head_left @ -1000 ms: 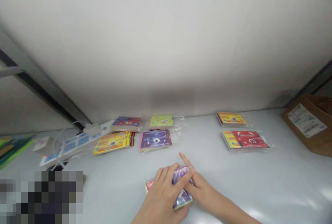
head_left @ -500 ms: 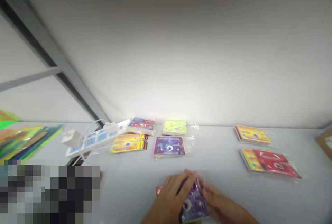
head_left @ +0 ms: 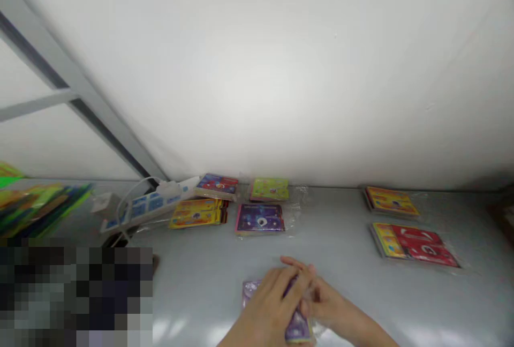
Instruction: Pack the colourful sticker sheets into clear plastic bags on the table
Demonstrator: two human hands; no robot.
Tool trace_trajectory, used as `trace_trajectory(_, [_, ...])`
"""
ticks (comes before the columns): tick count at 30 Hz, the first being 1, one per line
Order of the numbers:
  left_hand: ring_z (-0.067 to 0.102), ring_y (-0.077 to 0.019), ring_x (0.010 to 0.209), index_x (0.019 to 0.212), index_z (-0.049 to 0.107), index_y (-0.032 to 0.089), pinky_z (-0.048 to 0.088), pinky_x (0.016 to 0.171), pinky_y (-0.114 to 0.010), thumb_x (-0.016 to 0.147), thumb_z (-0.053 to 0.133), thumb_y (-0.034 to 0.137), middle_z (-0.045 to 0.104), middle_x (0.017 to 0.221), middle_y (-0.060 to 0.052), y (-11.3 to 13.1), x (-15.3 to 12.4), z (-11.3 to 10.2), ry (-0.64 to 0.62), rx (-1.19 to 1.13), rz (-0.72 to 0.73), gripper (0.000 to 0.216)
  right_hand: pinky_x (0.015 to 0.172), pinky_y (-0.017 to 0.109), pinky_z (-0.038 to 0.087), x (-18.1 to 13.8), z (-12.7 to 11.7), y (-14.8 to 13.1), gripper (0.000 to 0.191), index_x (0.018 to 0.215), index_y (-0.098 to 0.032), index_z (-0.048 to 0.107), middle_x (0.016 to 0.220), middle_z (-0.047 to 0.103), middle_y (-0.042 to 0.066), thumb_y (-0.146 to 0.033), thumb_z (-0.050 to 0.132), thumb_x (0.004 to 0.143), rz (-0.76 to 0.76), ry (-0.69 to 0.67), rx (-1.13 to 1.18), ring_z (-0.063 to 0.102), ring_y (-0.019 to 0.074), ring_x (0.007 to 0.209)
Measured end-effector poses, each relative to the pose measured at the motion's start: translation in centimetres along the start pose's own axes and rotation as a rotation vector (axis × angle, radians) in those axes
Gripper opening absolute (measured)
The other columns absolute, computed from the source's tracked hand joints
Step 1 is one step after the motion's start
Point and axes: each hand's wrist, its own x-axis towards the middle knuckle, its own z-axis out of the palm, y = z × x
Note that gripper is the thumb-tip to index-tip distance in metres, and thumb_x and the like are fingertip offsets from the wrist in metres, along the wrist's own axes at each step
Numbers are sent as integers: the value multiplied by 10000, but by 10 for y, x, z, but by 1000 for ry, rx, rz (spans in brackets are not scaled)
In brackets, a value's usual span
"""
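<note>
A stack of purple cards in a clear plastic bag (head_left: 297,326) is between my hands at the bottom middle. My left hand (head_left: 273,300) lies across the top of the stack, fingers bent over it, and hides most of it. A lighter purple part shows left of that hand. From the right, my right hand (head_left: 326,300) grips the bag's side, its fingertips meeting those of the left. Beyond my hands lie a bagged dark purple card pack (head_left: 260,218), a bagged yellow-green pack (head_left: 270,189), a blue-and-red pack (head_left: 218,185) and yellow cards (head_left: 196,213).
On the right are a yellow card pack (head_left: 392,201) and a red-and-yellow bagged pack (head_left: 421,244). A white power strip (head_left: 150,205) with a plug and cable lies at the left. Colourful packages (head_left: 40,205) sit farther left. A white wall (head_left: 281,79) closes the back.
My right-hand fingers have moved in closer to the left hand over the pack. The red corner left of my left hand no longer shows; light purple shows there. The view has shifted slightly.
</note>
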Motion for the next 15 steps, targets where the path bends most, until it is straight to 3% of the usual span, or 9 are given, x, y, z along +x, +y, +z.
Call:
trace_trajectory(5, [321,-290,1248,1388,197,298,270,1030,-455,603,719,447,354,1390,-66,9,-4,-19,-40,3,-81,954,1067,380,198,-3,-1,0,545,1250,-307,491,1369,424,40,-536,549,759,-13,128,22,301,210,1297])
trace_trajectory(7, [267,-309,1278,1403,160,259,225,1037,-500,583,720,473,311,1415,-103,9,-6,-24,-29,57,-144,1016,1059,402,211,-4,0,-2,577,1253,-292,491,1356,441,54,-619,430,781,24,147,169,334,213,1280])
trace_trajectory(11, [234,-323,1294,1411,132,192,207,1028,-523,588,725,398,286,1426,-147,3,-13,-25,57,146,-265,1035,1014,436,281,-2,2,-12,717,1221,-232,529,1194,589,96,-724,332,739,107,97,399,524,235,1114])
trace_trajectory(15, [331,-326,1240,1392,205,140,273,997,-502,658,642,299,362,1381,-166,-10,-22,-13,179,178,-358,869,1029,386,278,-1,4,-16,541,1130,-248,607,1229,574,57,-625,425,786,91,151,391,510,205,1136])
